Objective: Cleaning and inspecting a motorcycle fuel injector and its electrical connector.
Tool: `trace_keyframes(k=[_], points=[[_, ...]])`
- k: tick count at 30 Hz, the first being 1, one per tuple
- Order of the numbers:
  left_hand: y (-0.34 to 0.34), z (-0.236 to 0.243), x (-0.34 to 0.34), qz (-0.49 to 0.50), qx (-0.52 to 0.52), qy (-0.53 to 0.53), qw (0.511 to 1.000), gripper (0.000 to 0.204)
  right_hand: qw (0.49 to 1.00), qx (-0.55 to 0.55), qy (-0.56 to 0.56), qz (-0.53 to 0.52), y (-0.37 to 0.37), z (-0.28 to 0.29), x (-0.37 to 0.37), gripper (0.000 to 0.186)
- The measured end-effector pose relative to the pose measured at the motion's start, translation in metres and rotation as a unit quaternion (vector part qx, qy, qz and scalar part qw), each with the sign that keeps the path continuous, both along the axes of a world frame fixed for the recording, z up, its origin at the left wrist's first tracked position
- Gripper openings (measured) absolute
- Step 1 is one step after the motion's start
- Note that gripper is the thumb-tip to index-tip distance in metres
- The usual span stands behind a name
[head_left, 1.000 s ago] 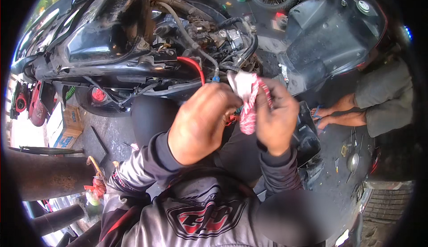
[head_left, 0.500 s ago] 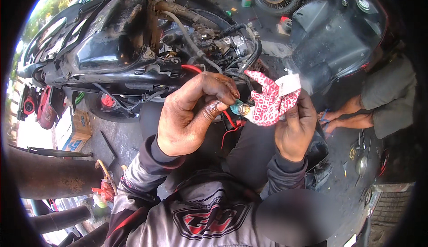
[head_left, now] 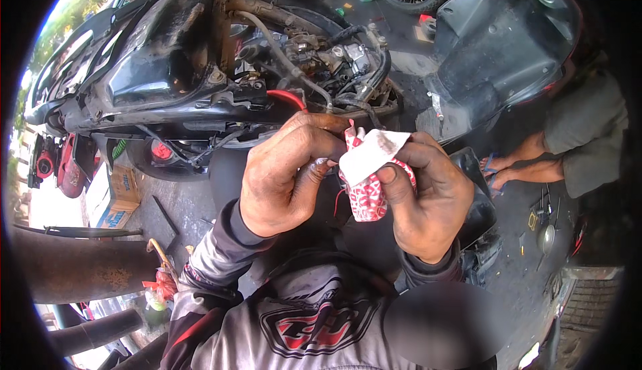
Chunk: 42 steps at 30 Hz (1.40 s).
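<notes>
Grey shirt fabric (head_left: 234, 313) at six o'clock bears a printed, lettered emblem (head_left: 317, 326). Ahead, the right hand (head_left: 431, 199) pinches a red-and-white patterned cloth (head_left: 368, 203), long axis roughly twelve-to-six, pale flap (head_left: 373, 153) toward two. The left hand (head_left: 281, 176) meets its nine o'clock edge, fingertips partly hidden; whether it grips anything, I cannot tell. Toward eleven, hands partly cover a motorcycle (head_left: 160, 52).
</notes>
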<state>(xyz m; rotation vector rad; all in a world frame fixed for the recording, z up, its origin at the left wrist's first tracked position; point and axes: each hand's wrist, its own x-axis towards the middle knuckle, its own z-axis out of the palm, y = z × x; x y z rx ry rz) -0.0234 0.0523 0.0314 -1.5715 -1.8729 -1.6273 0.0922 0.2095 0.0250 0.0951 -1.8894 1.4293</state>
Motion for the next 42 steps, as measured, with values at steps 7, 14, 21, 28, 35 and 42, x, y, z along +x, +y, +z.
trace_keyframes(k=[7, 14, 21, 28, 35, 42], points=[[0.008, -0.02, -0.009, -0.154, 0.103, -0.199, 0.962, 0.01, 0.988, -0.151, -0.005, -0.028, 0.008, -0.022, -0.018, 0.026], [0.003, -0.024, -0.015, -0.146, 0.11, -0.201, 0.962, 0.011, 0.994, -0.088, 0.019, -0.061, 0.015, -0.025, -0.01, 0.023], [0.001, -0.017, -0.013, -0.125, 0.068, -0.174, 0.974, 0.012, 0.976, 0.201, 0.077, -0.033, 0.003, 0.001, -0.007, 0.031], [-0.001, -0.021, -0.001, -0.141, 0.08, -0.256, 0.953, 0.012, 0.946, 0.294, 0.111, -0.081, -0.005, -0.006, -0.013, 0.039], [0.007, -0.033, -0.017, -0.131, 0.181, -0.213, 0.951, 0.007, 0.962, 0.241, 0.049, -0.122, -0.004, -0.035, -0.013, 0.025], [0.011, -0.03, -0.019, -0.243, 0.244, -0.325, 0.881, 0.014, 0.978, 0.162, 0.066, -0.115, -0.001, -0.04, -0.006, 0.022]])
